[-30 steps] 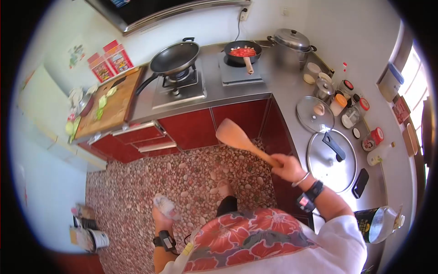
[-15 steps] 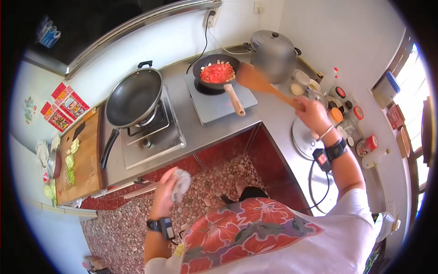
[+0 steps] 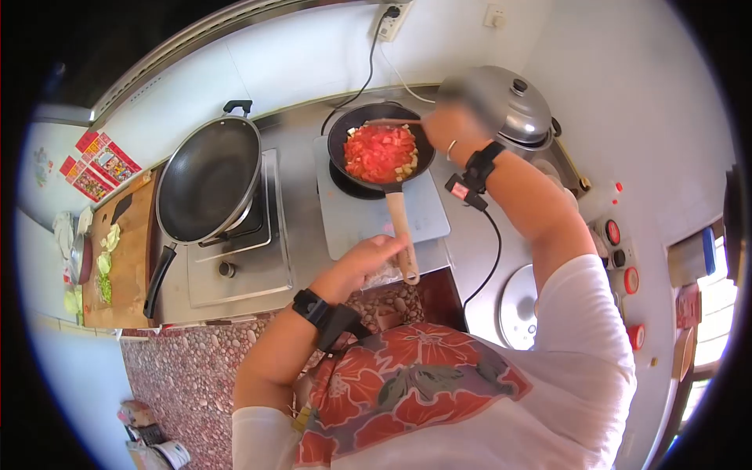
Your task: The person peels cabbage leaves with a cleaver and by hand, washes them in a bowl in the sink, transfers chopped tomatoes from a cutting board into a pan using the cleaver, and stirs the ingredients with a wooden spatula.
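Note:
My right hand (image 3: 454,129) grips a wooden spatula (image 3: 392,122), its blade at the far inner side of a frying pan (image 3: 337,149). Chopped red tomato (image 3: 380,153) with pale cubes around it fills the pan. My left hand (image 3: 364,262) is beside the pan's wooden handle (image 3: 399,227), fingertips at the handle. A crumpled whitish cloth (image 3: 384,274) shows beneath that hand, partly hidden by it. The pan stands on a flat grey cooktop (image 3: 341,227).
A large black wok (image 3: 207,180) sits on the gas hob at left, beside a cutting board (image 3: 129,266) with chopped greens. A lidded steel pot (image 3: 517,106) stands back right. Jars (image 3: 611,231) and a round white lid-like item (image 3: 517,309) are at right. A cable hangs from my right wrist.
My right hand has brought the spatula from above the right counter into the pan. My left hand, with the cloth, has risen from over the floor to the pan's handle.

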{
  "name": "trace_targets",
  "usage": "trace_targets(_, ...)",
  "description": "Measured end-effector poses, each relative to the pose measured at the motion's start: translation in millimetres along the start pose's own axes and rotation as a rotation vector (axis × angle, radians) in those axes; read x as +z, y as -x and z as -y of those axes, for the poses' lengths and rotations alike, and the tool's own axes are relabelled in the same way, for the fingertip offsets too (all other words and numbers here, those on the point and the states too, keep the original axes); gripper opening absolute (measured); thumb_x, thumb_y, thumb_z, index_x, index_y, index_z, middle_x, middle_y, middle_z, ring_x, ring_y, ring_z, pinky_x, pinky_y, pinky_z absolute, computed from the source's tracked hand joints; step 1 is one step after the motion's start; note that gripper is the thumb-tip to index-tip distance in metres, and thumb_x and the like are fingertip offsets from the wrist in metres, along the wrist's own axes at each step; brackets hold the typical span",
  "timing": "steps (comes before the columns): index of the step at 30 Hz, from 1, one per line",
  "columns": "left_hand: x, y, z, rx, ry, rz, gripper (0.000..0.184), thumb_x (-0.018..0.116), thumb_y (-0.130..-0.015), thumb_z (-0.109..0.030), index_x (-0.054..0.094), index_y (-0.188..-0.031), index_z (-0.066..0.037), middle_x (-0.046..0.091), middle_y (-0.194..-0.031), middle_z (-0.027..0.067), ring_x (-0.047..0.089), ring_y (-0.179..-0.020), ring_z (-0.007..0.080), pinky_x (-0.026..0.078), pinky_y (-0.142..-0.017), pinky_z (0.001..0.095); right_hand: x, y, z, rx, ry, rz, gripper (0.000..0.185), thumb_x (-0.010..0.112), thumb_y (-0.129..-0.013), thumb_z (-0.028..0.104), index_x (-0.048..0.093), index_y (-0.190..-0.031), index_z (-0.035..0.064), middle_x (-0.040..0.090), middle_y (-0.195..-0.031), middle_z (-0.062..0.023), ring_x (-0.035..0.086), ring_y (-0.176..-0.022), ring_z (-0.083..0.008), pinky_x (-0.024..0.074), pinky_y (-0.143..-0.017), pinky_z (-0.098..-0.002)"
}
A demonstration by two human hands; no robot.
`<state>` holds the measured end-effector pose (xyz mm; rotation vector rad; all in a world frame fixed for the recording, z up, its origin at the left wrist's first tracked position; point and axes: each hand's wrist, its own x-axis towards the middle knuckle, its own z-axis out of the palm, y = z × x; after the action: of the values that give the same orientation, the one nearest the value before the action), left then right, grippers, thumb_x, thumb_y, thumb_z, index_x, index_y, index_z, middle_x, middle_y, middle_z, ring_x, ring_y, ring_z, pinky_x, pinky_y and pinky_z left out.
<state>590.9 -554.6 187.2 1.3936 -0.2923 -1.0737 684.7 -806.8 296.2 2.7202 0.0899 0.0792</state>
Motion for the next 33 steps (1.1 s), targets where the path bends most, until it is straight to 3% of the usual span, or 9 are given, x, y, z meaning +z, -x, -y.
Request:
trace_targets(4, 9, -14, -6, -0.069, -0.441, 0.081, 0.058, 0.065, -0.083, -0.045, 0.056, -0.113, 0.005, 0.061, -0.108, 0.0107, 0.058, -0.098, 0.0187, 0.046, -0.084, 0.0312, -7, 7, 11, -0.288, 0.012, 0.134, 0.023, 0.049, -0.081, 0.011, 0.066, -0.097, 0.0080, 0.066, -0.078, -0.0154, 0.066, -0.078, -0.0321, 0.0520, -0.065, -0.0426)
trace_targets(7, 11, -8, -28, -0.085, -0.465, 0.123, 0.061, 0.064, -0.083, -0.048, 0.056, -0.112, 0.005, 0.061, -0.106, 0.0104, 0.057, -0.096, 0.0173, 0.046, -0.082, 0.0303, -56, 33, -18, -0.387, -0.023, 0.115, 0.030, 0.049, -0.079, 0.008, 0.067, -0.102, 0.0131, 0.065, -0.081, -0.0154, 0.062, -0.077, -0.0351, 0.0492, -0.068, -0.0440)
trace_targets(10, 2, -15, -26, -0.219, -0.289, 0.186, 0.063, 0.064, -0.082, -0.050, 0.056, -0.113, 0.004, 0.061, -0.105, 0.0098, 0.057, -0.092, 0.0161, 0.046, -0.080, 0.0301, -82, 50, -51, -0.364, -0.132, 0.100, 0.030, 0.050, -0.078, 0.006, 0.068, -0.101, 0.0129, 0.065, -0.084, -0.0156, 0.061, -0.081, -0.0353, 0.0476, -0.074, -0.0438)
trace_targets(11, 5, -19, -15, -0.151, -0.227, 0.101, 0.059, 0.064, -0.082, -0.050, 0.061, -0.103, 0.005, 0.061, -0.088, 0.0055, 0.054, -0.074, 0.0128, 0.044, -0.068, 0.0266, -92, 53, -55, -0.343, -0.095, 0.175, 0.030, 0.050, -0.077, 0.006, 0.068, -0.101, 0.0127, 0.065, -0.085, -0.0160, 0.061, -0.083, -0.0351, 0.0473, -0.076, -0.0433)
trace_targets(14, 23, -33, -8, -0.126, -0.129, 0.156, 0.052, 0.064, -0.083, -0.047, 0.061, -0.098, 0.003, 0.061, -0.089, 0.0062, 0.056, -0.073, 0.0128, 0.045, -0.066, 0.0265, -82, 52, -30, -0.302, -0.019, 0.235, 0.022, 0.054, -0.076, 0.009, 0.068, -0.092, 0.0093, 0.065, -0.084, -0.0156, 0.062, -0.080, -0.0344, 0.0488, -0.072, -0.0425)
trace_targets(17, 24, -38, 1, -0.203, 0.101, 0.183, 0.045, 0.064, -0.083, -0.039, 0.059, -0.103, 0.001, 0.063, -0.091, 0.0079, 0.060, -0.081, 0.0154, 0.048, -0.071, 0.0283, -64, 34, -13, -0.269, -0.083, 0.134, 0.018, 0.054, -0.076, 0.010, 0.068, -0.087, 0.0072, 0.066, -0.083, -0.0158, 0.063, -0.079, -0.0343, 0.0499, -0.070, -0.0425)
trace_targets(20, -1, 1, -8, -0.146, 0.207, 0.278, 0.038, 0.065, -0.083, -0.032, 0.059, -0.100, 0.001, 0.064, -0.086, 0.0072, 0.062, -0.075, 0.0154, 0.049, -0.068, 0.0284, -46, 12, -5, -0.205, -0.180, 0.063, 0.018, 0.054, -0.077, 0.011, 0.068, -0.086, 0.0051, 0.066, -0.083, -0.0170, 0.064, -0.080, -0.0344, 0.0503, -0.071, -0.0428)
trace_targets(26, -49, 34, 2, -0.094, 0.141, -0.073, 0.029, 0.066, -0.081, -0.026, 0.060, -0.093, -0.001, 0.061, -0.078, 0.0049, 0.058, -0.064, 0.0140, 0.047, -0.058, 0.0280, -18, 0, 41, -0.135, -0.246, 0.017, 0.018, 0.053, -0.078, 0.009, 0.067, -0.084, -0.0004, 0.065, -0.084, -0.0197, 0.064, -0.080, -0.0350, 0.0502, -0.071, -0.0434)
trace_targets(33, -83, 56, 7, -0.045, 0.204, -0.182, 0.027, 0.068, -0.080, -0.023, 0.060, -0.094, -0.002, 0.060, -0.077, 0.0027, 0.058, -0.063, 0.0123, 0.046, -0.055, 0.0261, -126, 58, -4, -0.300, -0.146, 0.260, 0.031, 0.050, -0.071, 0.000, 0.068, -0.095, 0.0099, 0.064, -0.084, -0.0161, 0.060, -0.081, -0.0365, 0.0481, -0.072, -0.0422)
